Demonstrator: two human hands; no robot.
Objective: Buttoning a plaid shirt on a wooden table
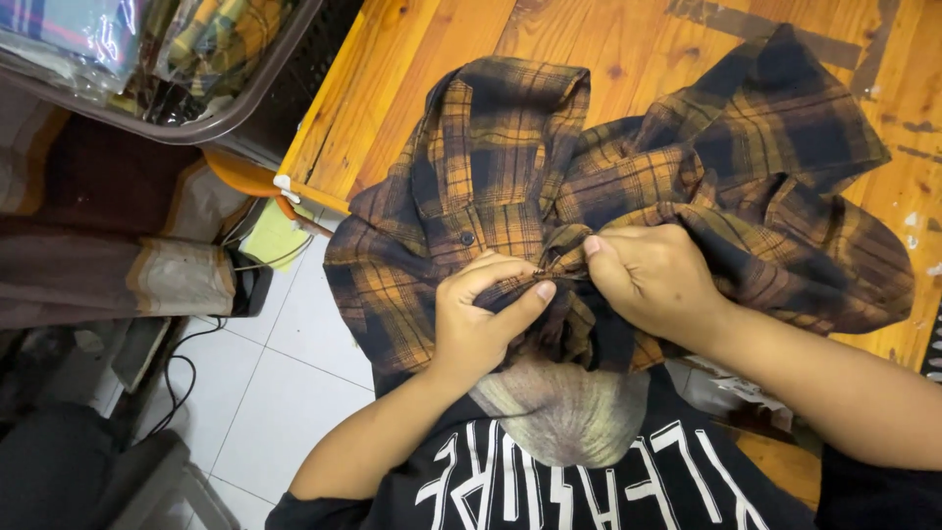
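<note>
A brown, orange and dark plaid shirt point(628, 186) lies rumpled over the near edge of a wooden table point(432, 49), its collar toward the far side. My left hand point(481, 314) pinches the shirt's front placket just below a dark button point(467, 238). My right hand point(653, 280) grips the bunched cloth right beside it, thumbs nearly touching. Part of the shirt hangs off the table edge toward my black printed t-shirt point(589, 481).
A dark plastic basket point(245, 98) with folded plaid cloths stands at the upper left beside the table. Below it are striped fabric point(147, 275), cables and a white tiled floor point(285, 383). Tape marks and paint spots show on the table's right part.
</note>
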